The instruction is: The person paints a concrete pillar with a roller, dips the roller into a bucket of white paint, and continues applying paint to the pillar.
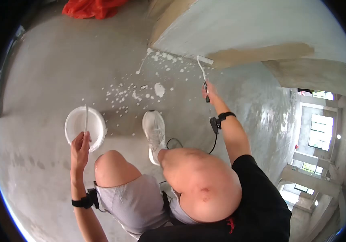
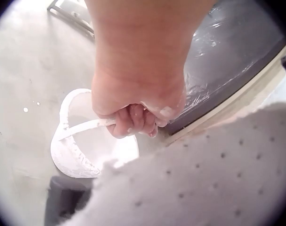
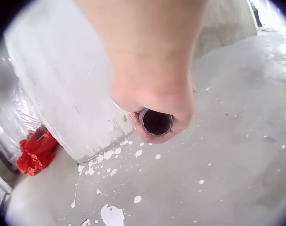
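My right hand (image 1: 210,92) grips the black handle of a paint roller (image 1: 205,60), whose white sleeve lies against the bottom edge of the wall (image 1: 262,32). In the right wrist view the fingers of the right hand (image 3: 154,101) wrap round the handle, its hollow end facing the camera. My left hand (image 1: 80,148) holds the handle of a white bucket (image 1: 69,126). The left wrist view shows the curled fingers of the left hand (image 2: 138,103) round that strip, over the bucket (image 2: 63,157); whitish smears mark the fingers.
White paint spots (image 1: 159,90) dot the floor between the bucket and the wall. A red bag or cloth (image 1: 94,8) lies at the far left. One shoe (image 1: 154,131) stands near the spots. A cable (image 1: 214,144) hangs by the right forearm.
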Demonstrator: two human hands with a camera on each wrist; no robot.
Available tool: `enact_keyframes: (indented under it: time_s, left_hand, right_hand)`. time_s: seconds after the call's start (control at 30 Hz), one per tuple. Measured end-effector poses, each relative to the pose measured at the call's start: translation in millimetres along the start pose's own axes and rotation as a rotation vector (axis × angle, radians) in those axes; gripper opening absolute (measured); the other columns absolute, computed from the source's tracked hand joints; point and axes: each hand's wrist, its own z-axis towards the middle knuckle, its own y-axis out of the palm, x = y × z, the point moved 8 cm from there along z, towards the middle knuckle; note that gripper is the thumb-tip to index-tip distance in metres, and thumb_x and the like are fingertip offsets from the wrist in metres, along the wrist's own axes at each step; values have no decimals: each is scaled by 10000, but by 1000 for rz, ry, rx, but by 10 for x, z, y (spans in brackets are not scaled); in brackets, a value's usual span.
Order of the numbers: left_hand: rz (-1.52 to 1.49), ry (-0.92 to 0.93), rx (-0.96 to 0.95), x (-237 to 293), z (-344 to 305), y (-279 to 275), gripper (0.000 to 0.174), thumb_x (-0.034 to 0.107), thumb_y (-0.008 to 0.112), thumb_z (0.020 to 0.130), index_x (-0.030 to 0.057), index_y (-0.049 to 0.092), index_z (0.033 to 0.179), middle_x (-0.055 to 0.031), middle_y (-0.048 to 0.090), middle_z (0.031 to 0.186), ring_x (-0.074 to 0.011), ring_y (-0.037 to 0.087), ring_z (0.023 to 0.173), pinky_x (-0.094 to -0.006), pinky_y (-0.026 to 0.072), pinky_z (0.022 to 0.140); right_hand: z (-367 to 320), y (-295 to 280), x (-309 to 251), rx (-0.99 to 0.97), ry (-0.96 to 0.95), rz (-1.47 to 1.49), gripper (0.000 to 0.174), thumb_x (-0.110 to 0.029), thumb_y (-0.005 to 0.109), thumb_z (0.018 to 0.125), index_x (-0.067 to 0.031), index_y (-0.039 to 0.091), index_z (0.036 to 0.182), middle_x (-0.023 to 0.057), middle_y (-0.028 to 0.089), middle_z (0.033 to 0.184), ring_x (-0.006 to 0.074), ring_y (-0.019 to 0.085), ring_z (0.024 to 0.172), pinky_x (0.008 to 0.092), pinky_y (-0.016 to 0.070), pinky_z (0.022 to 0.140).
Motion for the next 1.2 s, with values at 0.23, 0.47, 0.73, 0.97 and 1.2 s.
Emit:
enact_keyframes:
  time_s: [0.23,0.47,0.73,0.97,1.2]
  left_hand:
    - [47,72,-46,92,-23,173,400,301,491,1004,20,472,719,26,335,586,-51,295,554,-259,245,492]
    - [82,94,-65,141,-56,234,388,280,487,1002,15,456,721,13,337,587,-68,287,551,-271,248,496]
    - [75,78,-30,49,-50,88,392,330,494,997,51,490,722,44,342,545,-37,287,481,-238,229,437]
    - [73,48,-17,-12,-13,4,406,351,481,1005,64,489,717,56,342,511,-27,288,432,-229,231,393]
    - [34,-72,-10,41,-32,-21,402,338,488,1007,62,485,715,57,310,511,-22,263,457,-232,206,420]
  right_hand:
    - [-995,-569,-826,-17,-227,77,527,-606,409,948,-113,481,776,-18,391,502,101,344,353,268,299,356]
    - [-2142,-955,-2106,-81,-511,172,511,-587,371,968,-121,472,783,-23,358,509,95,314,353,257,275,352]
    - [-1946,-867,-1900,-179,-438,192,540,-610,352,959,-120,458,759,-18,357,514,101,309,354,266,270,356]
    - [-947,-450,-731,-154,-135,176,538,-590,363,964,-115,454,726,-20,367,519,102,316,362,273,273,358]
    - [-95,33,-97,-93,76,172,468,-497,356,990,-92,452,776,-10,389,529,106,334,375,282,305,368]
